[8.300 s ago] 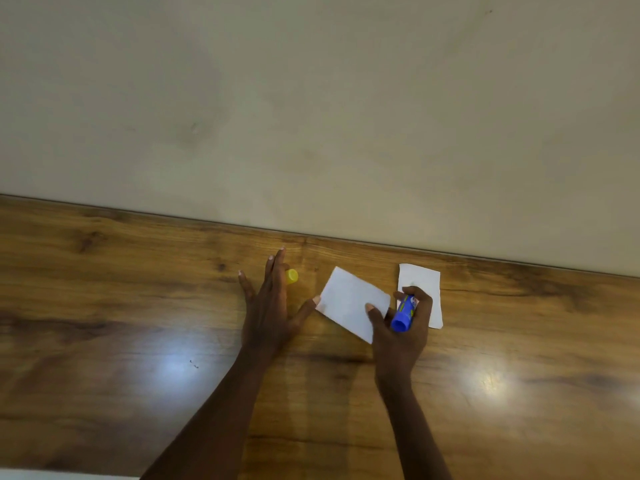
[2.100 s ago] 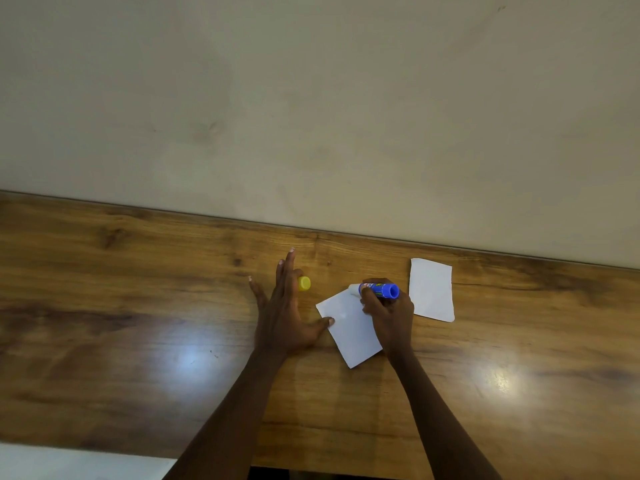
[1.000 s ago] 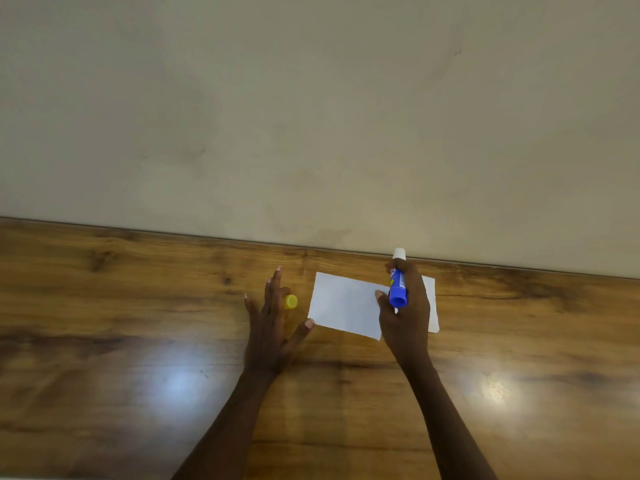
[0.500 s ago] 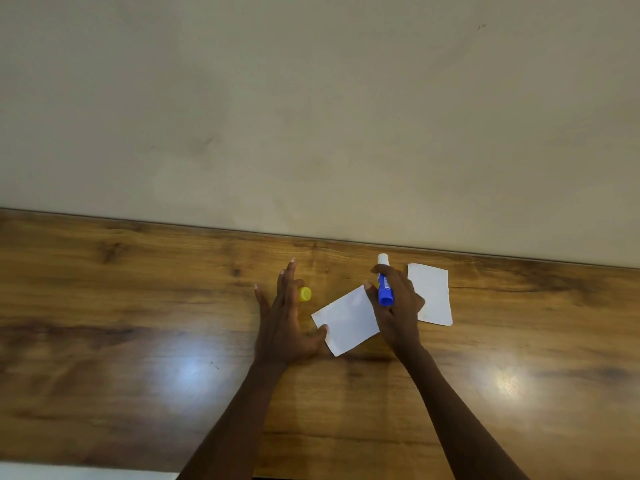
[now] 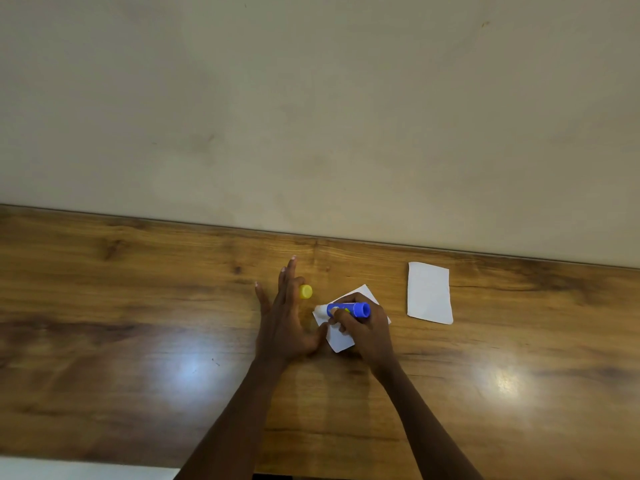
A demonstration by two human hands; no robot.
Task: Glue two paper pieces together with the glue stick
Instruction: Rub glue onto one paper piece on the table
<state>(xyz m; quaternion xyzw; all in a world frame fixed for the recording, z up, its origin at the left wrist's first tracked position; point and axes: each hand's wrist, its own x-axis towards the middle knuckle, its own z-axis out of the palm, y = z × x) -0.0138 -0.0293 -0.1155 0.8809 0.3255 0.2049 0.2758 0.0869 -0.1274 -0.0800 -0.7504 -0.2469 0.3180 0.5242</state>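
Observation:
A blue glue stick [image 5: 349, 309] lies nearly level in my right hand [image 5: 365, 329], its white tip pointing left onto the near white paper piece [image 5: 339, 339]. My fingers curl round the stick and cover much of that paper. My left hand [image 5: 284, 320] rests flat on the wooden table [image 5: 138, 323] with straight, spread fingers, and its thumb touches the paper's left edge. The second white paper piece [image 5: 429, 292] lies apart to the right, near the wall. The yellow cap [image 5: 305, 291] sits just beyond my left fingers.
A plain beige wall [image 5: 311, 116] rises along the table's far edge. Bright light glare shows on the table at left and right of my arms. A pale strip [image 5: 69, 469] runs along the table's near edge at bottom left.
My right hand has tipped the glue stick from pointing away to lying sideways, tip left, on the near paper. That paper has turned a little. My left hand stayed flat.

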